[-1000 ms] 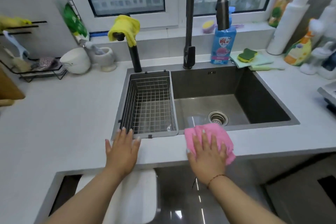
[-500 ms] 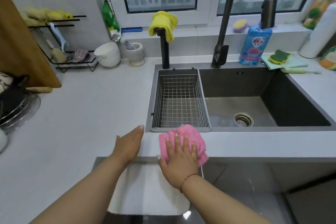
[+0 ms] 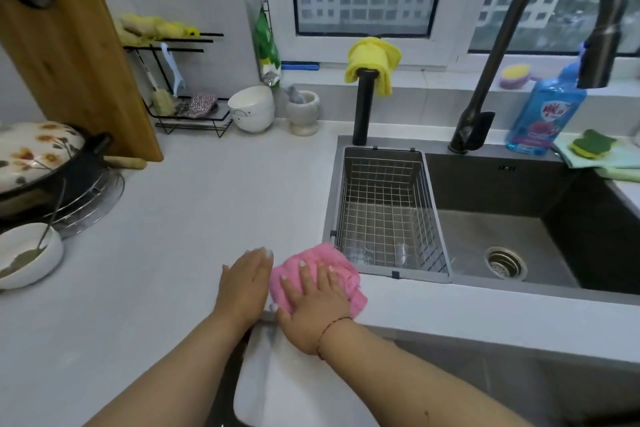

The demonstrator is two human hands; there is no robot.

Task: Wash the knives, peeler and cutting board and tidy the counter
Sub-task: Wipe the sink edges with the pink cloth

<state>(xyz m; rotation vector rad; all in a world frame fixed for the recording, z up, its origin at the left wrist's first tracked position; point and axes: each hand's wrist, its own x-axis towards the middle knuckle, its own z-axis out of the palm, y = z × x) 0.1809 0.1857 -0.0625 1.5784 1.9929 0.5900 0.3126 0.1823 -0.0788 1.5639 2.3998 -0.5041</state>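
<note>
Right hand (image 3: 313, 302) lay flat, fingers straight and slightly spread, pressing a crumpled pink cloth (image 3: 341, 270) onto the pale grey counter (image 3: 180, 218), at the front edge just off the sink's near-left corner. The cloth looked soft and bunched, its folds pushed up ahead of the fingertips, one corner trailing toward the counter lip. Left hand (image 3: 246, 282) rested palm-down on the counter, fingers straight and together, just beside the cloth's left edge; whether it touched the cloth could not be told.

Large wooden cutting board (image 3: 74, 80) stood tilted against the wall at far left, well apart from the hands, grain vertical, a dark notch at its top edge. A light blue peeler-like tool (image 3: 173, 69) hung on the black wire rack (image 3: 194, 114) beside it. No knives could be made out.

Dark steel sink (image 3: 588, 225) held a wire mesh basket (image 3: 388, 211) in its left part. A yellow cloth (image 3: 374, 61) was draped over a short black post behind it.
</note>
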